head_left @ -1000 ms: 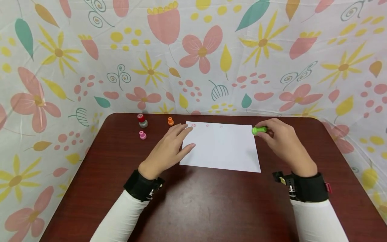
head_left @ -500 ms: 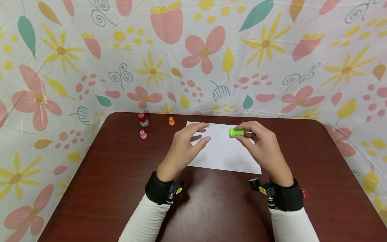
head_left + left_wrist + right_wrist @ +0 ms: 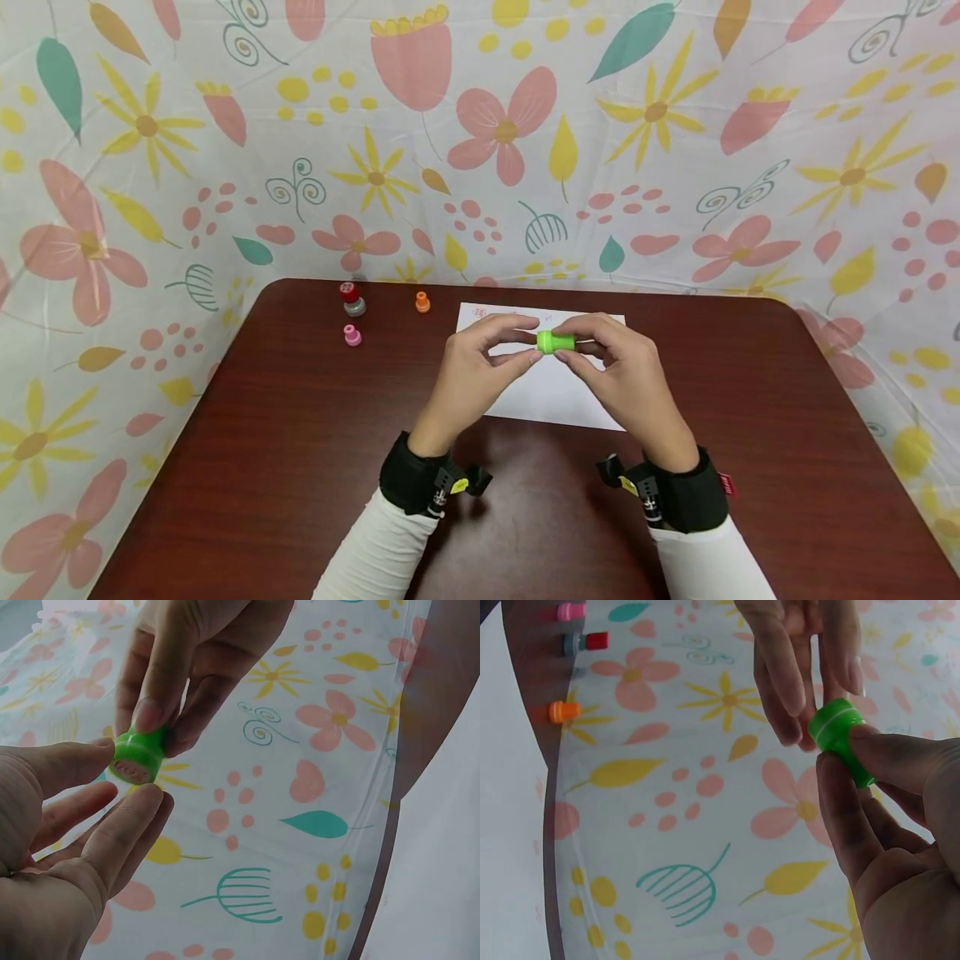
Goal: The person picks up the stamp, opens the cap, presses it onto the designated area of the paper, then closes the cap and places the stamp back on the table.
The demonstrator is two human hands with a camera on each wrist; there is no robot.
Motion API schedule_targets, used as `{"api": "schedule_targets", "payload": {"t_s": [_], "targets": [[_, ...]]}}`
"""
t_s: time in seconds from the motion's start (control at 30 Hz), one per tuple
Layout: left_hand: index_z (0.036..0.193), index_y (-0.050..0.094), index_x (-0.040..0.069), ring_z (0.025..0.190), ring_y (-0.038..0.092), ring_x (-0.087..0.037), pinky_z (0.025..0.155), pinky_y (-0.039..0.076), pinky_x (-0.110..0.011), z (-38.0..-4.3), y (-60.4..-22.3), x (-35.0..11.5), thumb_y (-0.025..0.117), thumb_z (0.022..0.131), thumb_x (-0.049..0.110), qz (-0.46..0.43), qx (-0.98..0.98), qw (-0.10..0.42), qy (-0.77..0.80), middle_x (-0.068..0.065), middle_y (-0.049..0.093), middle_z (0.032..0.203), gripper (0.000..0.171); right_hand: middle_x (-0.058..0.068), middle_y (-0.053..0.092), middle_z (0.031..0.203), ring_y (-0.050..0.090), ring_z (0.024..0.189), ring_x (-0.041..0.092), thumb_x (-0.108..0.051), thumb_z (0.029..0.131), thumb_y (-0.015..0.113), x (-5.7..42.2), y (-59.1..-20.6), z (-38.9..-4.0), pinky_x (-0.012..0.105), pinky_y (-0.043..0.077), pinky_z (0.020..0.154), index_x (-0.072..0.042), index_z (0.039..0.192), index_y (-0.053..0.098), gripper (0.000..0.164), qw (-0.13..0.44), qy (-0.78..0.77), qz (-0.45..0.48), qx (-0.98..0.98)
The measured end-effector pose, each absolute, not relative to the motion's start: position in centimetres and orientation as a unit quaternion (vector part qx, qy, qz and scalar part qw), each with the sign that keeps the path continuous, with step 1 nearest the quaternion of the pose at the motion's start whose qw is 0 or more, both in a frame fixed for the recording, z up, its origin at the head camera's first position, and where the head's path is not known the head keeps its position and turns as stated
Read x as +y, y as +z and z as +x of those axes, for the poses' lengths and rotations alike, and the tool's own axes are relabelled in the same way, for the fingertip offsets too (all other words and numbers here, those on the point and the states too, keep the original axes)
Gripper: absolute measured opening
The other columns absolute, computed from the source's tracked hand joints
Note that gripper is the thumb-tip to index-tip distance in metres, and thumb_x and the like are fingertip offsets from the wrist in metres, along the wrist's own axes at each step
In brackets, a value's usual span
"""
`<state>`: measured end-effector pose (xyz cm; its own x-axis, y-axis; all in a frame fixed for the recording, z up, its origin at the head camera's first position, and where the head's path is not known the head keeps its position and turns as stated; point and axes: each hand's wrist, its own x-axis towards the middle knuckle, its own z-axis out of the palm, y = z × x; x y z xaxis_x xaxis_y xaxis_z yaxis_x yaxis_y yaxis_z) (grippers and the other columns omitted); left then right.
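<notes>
Between thumb and fingers, my right hand (image 3: pixel 626 358) pinches a small green stamp (image 3: pixel 556 342) above the paper, lying sideways with its wide end toward the left. My left hand (image 3: pixel 480 375) has thumb and fingers spread around that wide end. In the left wrist view, the left fingertips are at the rim of the stamp (image 3: pixel 137 756), and its pinkish patterned face shows; whether they touch is hard to tell. Beneath both hands lies a sheet of white paper (image 3: pixel 543 396), partly hidden, with faint red prints (image 3: pixel 480 313) along its far edge.
At the table's back left stand a red and grey stamp (image 3: pixel 352 298), a pink stamp (image 3: pixel 352 335) and an orange stamp (image 3: pixel 423 302). The dark brown table (image 3: pixel 315 417) ends at a floral curtain (image 3: pixel 420 192) behind.
My right hand has carried the green stamp left from beyond the paper's right edge to above its middle. My left hand has left the paper's left side and moved right to meet it.
</notes>
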<state>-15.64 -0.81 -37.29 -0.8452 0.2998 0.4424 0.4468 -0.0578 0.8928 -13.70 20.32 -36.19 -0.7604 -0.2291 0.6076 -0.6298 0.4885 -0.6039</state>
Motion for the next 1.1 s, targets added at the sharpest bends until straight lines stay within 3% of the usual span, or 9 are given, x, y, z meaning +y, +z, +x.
{"api": "schedule_targets", "payload": {"t_s": [0.63, 1.1], "targets": [[0.115, 0.074, -0.002, 0.104, 0.072, -0.018, 0.086, 0.064, -0.035, -15.89, -37.71, -0.53, 0.078, 0.089, -0.002, -0.265, -0.653, 0.038, -0.708, -0.017, 0.072, 0.114, 0.027, 0.003, 0.072, 0.105, 0.068, 0.096, 0.007, 0.006, 0.083, 0.081, 19.41, -36.62, -13.91, 0.011, 0.056, 0.081, -0.008, 0.107, 0.074, 0.029, 0.244, 0.437, 0.273, -0.822], [0.111, 0.079, 0.003, 0.108, 0.070, -0.016, 0.085, 0.064, -0.034, -15.97, -37.70, -0.88, 0.079, 0.091, 0.006, -0.273, -0.673, 0.045, -0.686, -0.009, 0.073, 0.113, 0.020, 0.004, 0.073, 0.105, 0.067, 0.092, 0.005, 0.007, 0.083, 0.080, 19.73, -36.81, -14.03, 0.011, 0.055, 0.075, -0.008, 0.109, 0.074, 0.031, 0.228, 0.451, 0.279, -0.817]]}}
